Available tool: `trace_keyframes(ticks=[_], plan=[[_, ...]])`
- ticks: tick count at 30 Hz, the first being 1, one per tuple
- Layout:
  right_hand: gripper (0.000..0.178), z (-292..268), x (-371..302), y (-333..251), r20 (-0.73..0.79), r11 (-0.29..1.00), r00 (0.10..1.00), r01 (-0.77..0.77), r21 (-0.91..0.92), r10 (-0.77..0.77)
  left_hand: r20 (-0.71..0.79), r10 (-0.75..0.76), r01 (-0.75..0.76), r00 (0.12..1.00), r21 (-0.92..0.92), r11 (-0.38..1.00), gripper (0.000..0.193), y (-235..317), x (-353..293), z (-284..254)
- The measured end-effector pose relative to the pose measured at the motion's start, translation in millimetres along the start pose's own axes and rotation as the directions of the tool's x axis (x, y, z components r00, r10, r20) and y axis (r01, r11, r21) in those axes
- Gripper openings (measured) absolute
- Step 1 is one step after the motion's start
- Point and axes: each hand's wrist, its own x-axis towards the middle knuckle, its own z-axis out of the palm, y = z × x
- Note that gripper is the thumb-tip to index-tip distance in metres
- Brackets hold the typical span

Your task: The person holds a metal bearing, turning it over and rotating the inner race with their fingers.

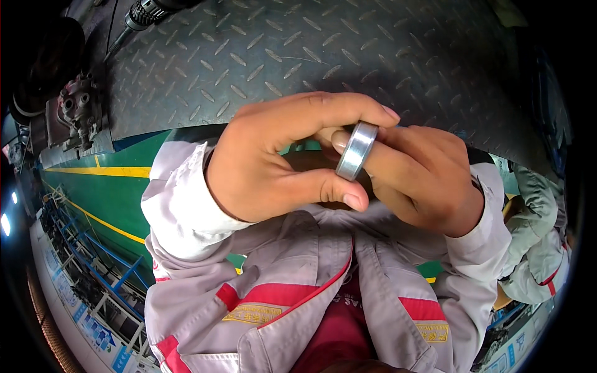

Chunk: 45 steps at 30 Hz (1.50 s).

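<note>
A shiny silver metal ring (356, 151) is held up in front of my chest, near the front edge of the workbench. My left hand (264, 158) grips its rim between the thumb and the index finger. From the other side, my right hand (429, 177) has its fingers curled against the ring, with at least one finger at its opening. The fingers overlap, so the inner side of the ring and some fingertips are hidden.
The bench has a dark tread-plate top (298, 56). A toothed shaft (146, 12) lies at its far left, and a cast metal part (76, 105) stands at the left edge. Blue racks (106, 267) stand beyond the green floor (124, 149). Another person's sleeve (535, 205) shows at right.
</note>
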Motion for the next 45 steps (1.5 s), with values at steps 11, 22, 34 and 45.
trace_keyframes(ticks=[11,22,34,45], plan=[[0.033,11,-8,0,0.057,0.996,0.997,-0.055,-0.077,0.060,0.043,-0.005,-0.003,0.999,0.193,0.981,0.072,-1,3,5],[0.034,-3,-3,-8,0.128,0.927,0.991,0.020,-0.376,0.031,0.082,-0.349,0.347,0.934,0.039,0.937,0.072,11,4,-1],[0.046,1,-7,-3,0.137,0.969,0.989,-0.012,-0.245,0.047,0.108,0.061,-0.096,0.992,0.352,0.931,0.072,5,10,-8],[0.056,-10,-2,-1,0.194,0.969,0.978,-0.120,0.217,0.078,0.041,0.132,-0.138,0.990,0.264,0.955,0.077,-2,6,-10]])
